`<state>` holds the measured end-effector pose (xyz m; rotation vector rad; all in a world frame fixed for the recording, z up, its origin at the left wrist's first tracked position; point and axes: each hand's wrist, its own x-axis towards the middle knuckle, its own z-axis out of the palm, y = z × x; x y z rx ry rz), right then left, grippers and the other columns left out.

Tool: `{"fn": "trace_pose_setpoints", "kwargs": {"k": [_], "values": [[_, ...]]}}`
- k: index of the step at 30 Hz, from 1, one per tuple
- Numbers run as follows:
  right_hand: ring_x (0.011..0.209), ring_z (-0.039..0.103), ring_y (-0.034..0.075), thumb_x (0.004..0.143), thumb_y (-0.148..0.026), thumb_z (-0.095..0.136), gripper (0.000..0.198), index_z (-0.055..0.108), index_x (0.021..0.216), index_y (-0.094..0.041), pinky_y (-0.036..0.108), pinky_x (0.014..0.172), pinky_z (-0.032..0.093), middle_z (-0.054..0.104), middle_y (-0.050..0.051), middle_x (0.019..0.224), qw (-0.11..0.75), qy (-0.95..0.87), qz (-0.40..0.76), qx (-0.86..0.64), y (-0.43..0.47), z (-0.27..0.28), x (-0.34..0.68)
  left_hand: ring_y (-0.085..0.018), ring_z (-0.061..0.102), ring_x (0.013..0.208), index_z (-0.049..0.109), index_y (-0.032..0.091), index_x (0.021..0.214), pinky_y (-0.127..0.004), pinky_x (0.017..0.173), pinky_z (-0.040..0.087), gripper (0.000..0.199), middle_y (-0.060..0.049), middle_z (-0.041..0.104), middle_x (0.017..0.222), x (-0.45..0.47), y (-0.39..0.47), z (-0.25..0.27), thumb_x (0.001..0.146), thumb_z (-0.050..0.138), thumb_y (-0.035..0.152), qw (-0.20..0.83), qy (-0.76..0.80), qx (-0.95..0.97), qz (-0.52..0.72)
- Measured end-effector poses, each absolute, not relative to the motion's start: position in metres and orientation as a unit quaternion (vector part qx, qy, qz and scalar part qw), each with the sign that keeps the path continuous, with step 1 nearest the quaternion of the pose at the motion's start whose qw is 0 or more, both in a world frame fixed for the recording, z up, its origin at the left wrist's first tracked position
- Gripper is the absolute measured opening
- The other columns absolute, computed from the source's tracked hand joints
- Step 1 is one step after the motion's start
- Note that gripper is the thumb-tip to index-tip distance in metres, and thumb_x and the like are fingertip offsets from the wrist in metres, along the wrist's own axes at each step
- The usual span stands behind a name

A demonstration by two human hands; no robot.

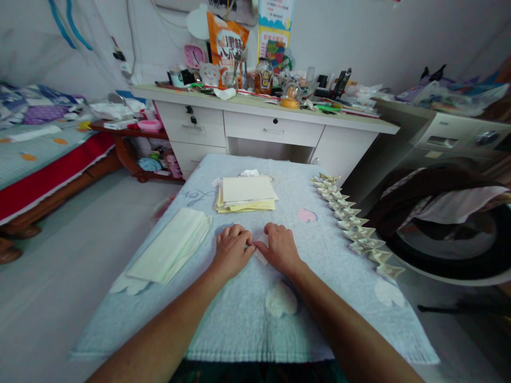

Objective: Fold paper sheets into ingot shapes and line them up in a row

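Small paper [261,257] under my fingertips on a cloth-covered table

Mostly hidden by my hands, the small paper lies near the middle of a light blue cloth [239,324]. My left hand [233,250] and right hand [281,247] rest side by side at it, fingers curled and close together, thumbs turned inward and nearly meeting. I cannot tell whether either hand pinches the paper or only presses it down.

Beyond my hands sits a stack of cream and yellow sheets [248,190]. To my left, long pale green sheets [167,250] lie at a slant. Along the right edge runs a row of pointed, folded paper pieces [353,222].

My worries: the cloth looks soft, so a crease pressed on it might come out weak. Uneven pulling by my thumbs could skew or tear the paper. A wide swing of my right arm could knock the row off the edge.
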<state>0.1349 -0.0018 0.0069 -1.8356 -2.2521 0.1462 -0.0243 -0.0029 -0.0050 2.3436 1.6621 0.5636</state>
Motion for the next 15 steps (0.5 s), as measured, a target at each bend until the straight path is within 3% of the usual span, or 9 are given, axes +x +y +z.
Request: {"fn": "trace_pose_setpoints", "kwargs": {"k": [8,15], "values": [[0.101,0.05,0.028,0.079,-0.056,0.063,0.048,0.05,0.115,-0.027,0.038,0.082,0.033,0.056,0.009,0.107,0.098,-0.739,0.031,-0.666,0.009,0.01,0.139,-0.025,0.047,0.101,0.057,0.023,0.094,-0.037,0.082,0.034,0.019,-0.003,0.057,0.103,-0.024,-0.002,-0.006,0.078,0.064,0.03,0.119,0.583,0.782,0.186],[0.103,0.047,0.028,0.08,-0.05,0.063,0.048,0.049,0.121,-0.029,0.039,0.083,0.032,0.054,0.009,0.11,0.126,-0.704,0.06,-0.697,0.013,0.004,0.14,-0.024,0.046,0.102,0.06,0.024,0.087,-0.037,0.083,0.032,0.012,-0.002,0.057,0.104,-0.024,-0.002,-0.004,0.077,0.065,0.029,0.138,0.588,0.775,0.187]]}}
